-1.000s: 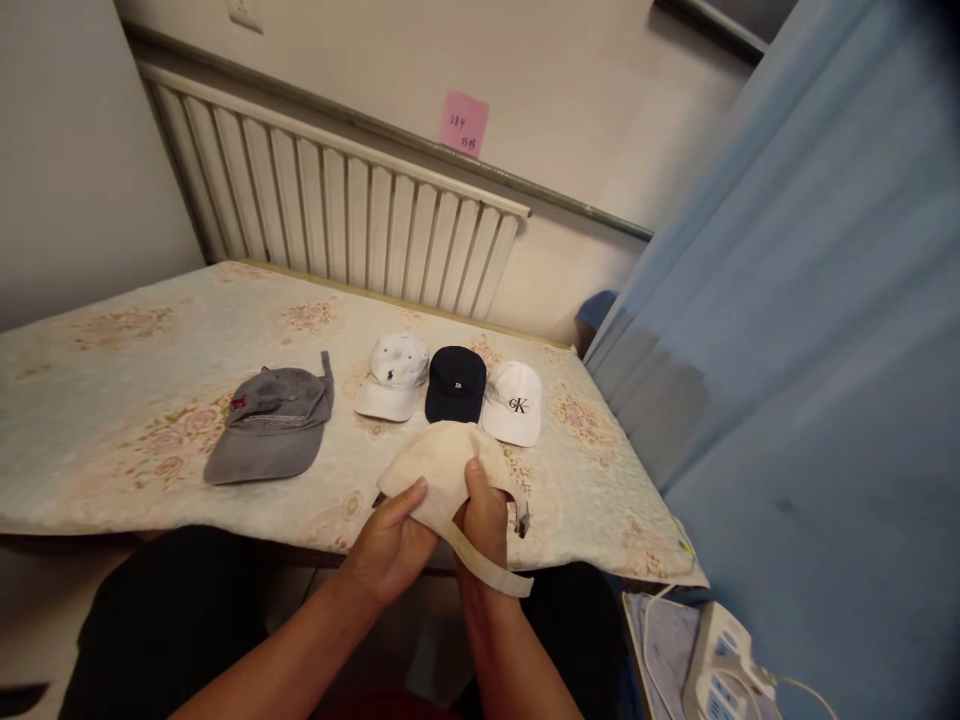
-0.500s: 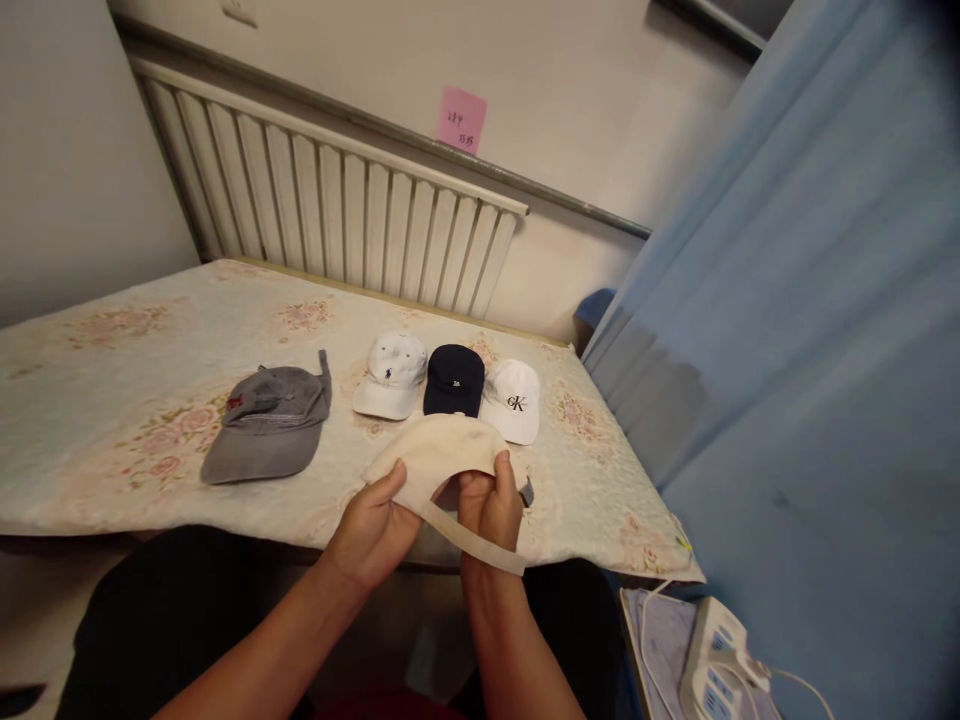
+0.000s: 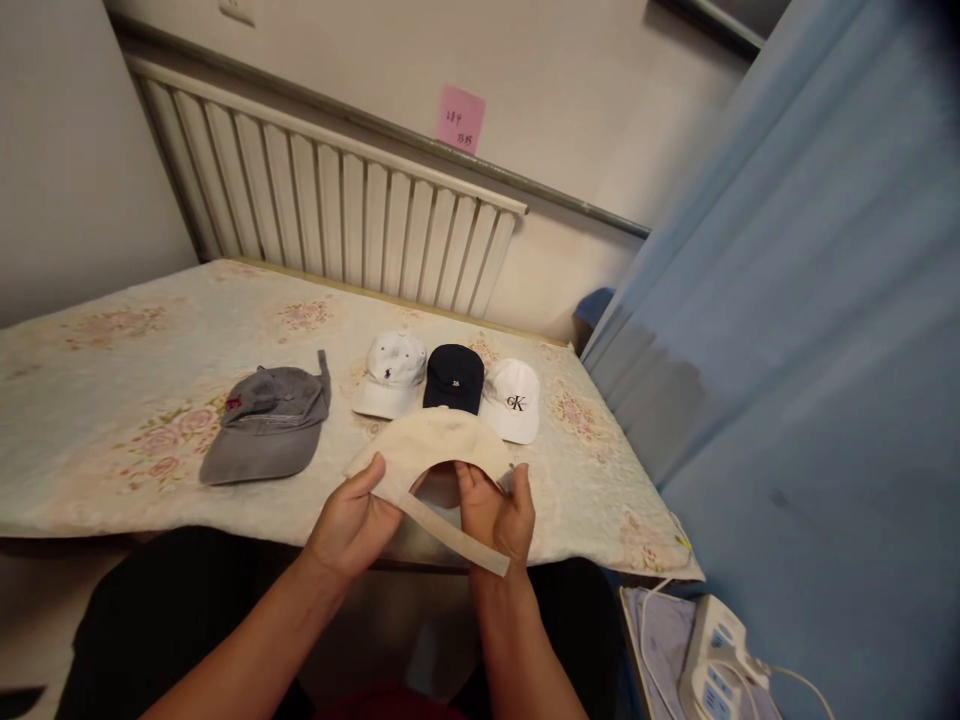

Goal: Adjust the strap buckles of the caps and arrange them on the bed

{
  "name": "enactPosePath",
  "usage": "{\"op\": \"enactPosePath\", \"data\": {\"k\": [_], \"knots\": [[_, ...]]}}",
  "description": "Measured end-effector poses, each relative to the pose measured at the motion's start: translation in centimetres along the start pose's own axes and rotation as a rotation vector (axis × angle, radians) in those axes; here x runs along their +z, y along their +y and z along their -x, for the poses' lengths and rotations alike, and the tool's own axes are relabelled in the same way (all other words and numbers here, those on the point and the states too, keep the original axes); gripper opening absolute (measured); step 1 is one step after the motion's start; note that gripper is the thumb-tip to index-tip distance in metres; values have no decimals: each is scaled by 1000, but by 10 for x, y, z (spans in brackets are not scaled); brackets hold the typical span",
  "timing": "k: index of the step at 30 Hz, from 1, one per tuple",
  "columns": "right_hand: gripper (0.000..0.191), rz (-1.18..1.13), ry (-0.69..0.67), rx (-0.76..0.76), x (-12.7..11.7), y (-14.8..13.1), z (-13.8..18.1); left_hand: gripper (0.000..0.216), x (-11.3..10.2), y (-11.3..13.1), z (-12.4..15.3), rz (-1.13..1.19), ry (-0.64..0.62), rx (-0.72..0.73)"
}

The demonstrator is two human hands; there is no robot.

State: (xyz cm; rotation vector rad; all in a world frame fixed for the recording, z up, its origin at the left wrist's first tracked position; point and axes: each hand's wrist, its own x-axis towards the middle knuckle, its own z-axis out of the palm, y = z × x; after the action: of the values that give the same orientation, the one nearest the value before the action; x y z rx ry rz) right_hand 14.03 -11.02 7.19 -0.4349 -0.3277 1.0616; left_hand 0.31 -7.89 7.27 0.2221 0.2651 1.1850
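A cream baseball cap (image 3: 439,435) is held up over the near part of the bed, its back opening facing me and its loose strap (image 3: 459,538) hanging down. My left hand (image 3: 352,520) grips the cap's left edge, thumb on the outside. At the opening, my right hand (image 3: 495,515) has its fingertips inside the cap while the thumb stands apart from the fabric. Just beyond lie a white cap with a small dark emblem (image 3: 396,365), a navy cap (image 3: 454,375) and a white cap with dark letters (image 3: 517,400). A grey cap (image 3: 274,420) rests to the left.
All the caps are above or on a floral bedspread (image 3: 150,350). A radiator (image 3: 337,200) runs along the wall behind, below a pink note (image 3: 460,118). To the right hangs a blue curtain (image 3: 787,300). A white power strip (image 3: 712,660) with cables sits at the lower right.
My right thumb has lifted off the cream cap's edge and the hand has opened. My left hand has shifted slightly left with the cap, and the back opening looks wider.
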Motion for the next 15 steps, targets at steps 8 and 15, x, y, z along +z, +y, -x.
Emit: {"op": "enactPosePath", "data": {"k": [8, 15], "knots": [[26, -29, 208, 119, -9, 2, -5, 50, -2, 3, 1, 13, 10, 2], [26, -23, 146, 195, -2, 11, 3, 32, 3, -8, 8, -23, 58, -100]]}}
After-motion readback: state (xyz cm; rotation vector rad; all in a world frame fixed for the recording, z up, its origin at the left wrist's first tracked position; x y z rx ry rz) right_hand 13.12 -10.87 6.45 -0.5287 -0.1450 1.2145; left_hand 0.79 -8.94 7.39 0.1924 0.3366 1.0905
